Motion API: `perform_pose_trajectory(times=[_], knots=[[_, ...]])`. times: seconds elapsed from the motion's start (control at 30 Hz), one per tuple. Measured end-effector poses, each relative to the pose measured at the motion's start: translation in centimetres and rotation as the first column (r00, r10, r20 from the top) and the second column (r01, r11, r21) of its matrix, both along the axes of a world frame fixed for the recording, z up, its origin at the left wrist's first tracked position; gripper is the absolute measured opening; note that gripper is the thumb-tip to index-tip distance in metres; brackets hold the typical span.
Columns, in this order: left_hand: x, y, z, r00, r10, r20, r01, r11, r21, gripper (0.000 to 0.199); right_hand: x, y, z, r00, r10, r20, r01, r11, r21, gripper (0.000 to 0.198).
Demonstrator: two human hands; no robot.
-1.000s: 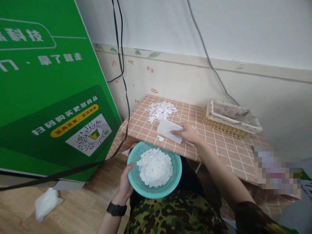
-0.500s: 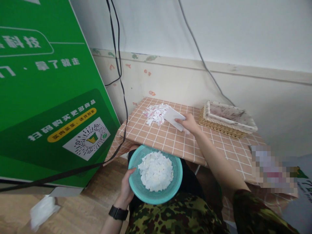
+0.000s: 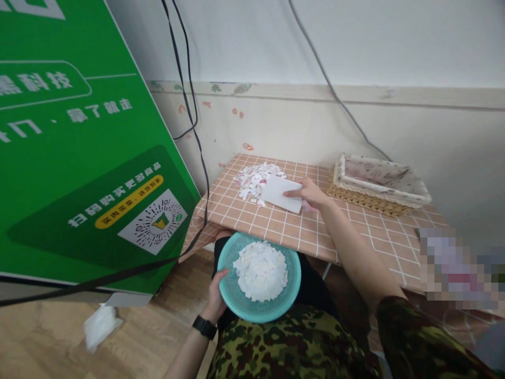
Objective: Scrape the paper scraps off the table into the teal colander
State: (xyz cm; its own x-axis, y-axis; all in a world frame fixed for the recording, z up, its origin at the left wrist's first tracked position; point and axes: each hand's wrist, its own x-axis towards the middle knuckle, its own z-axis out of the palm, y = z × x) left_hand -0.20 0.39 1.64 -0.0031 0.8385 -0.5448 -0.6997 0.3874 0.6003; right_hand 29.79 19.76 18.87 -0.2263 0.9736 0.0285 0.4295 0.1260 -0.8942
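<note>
My left hand [image 3: 216, 295] grips the left rim of a turquoise plastic colander [image 3: 294, 287], thumb over the edge, above my lap and below the table's front edge. A heap of small white paper scraps [image 3: 262, 271] fills its middle. Over the table, my right hand [image 3: 311, 193] pinches a flat white card [image 3: 278, 192] by its right end, thumb on top. The card's far left part lies over the near edge of a pile of torn paper pieces [image 3: 252, 176], white with some pink. Something pinkish shows beneath the right hand, too small to make out.
The table has a brown checked cloth [image 3: 315, 231]. At the back right stands a wicker basket [image 3: 371, 202] with a floral lining. A green panel [image 3: 79, 184] rises on the left, crossed by a black strap [image 3: 158, 264]. A white plastic bag [image 3: 101, 325] lies on the wooden floor.
The card in my right hand has turned flatter and lies more level by the pile. My left hand still holds the colander. The whole view has shifted slightly.
</note>
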Motion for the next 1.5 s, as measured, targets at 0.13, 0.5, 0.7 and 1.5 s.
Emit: perform_pose_trajectory(times=[0.13,0.5,0.7,1.5], knots=[[0.3,0.2,0.1,1.000,0.004,-0.020,-0.004,1.000,0.007,0.023,1.0,0.2,0.1,0.996,0.041,0.078,-0.041,0.999,-0.006,0.026],[1.6,0.3,0.9,0.999,-0.025,-0.045,0.027,0.999,0.036,0.027,2.3,0.0,0.2,0.991,0.094,0.094,-0.097,0.995,0.026,0.021],[1.9,0.2,0.2,0.997,-0.062,-0.034,0.064,0.996,0.055,0.028,3.6,0.1,0.8,0.998,0.000,0.070,-0.004,0.998,0.064,0.026],[3.9,-0.3,1.7,0.989,-0.142,-0.038,0.145,0.987,0.074,0.027,4.1,-0.8,1.4,0.972,0.191,0.140,-0.186,0.982,-0.042,0.025]])
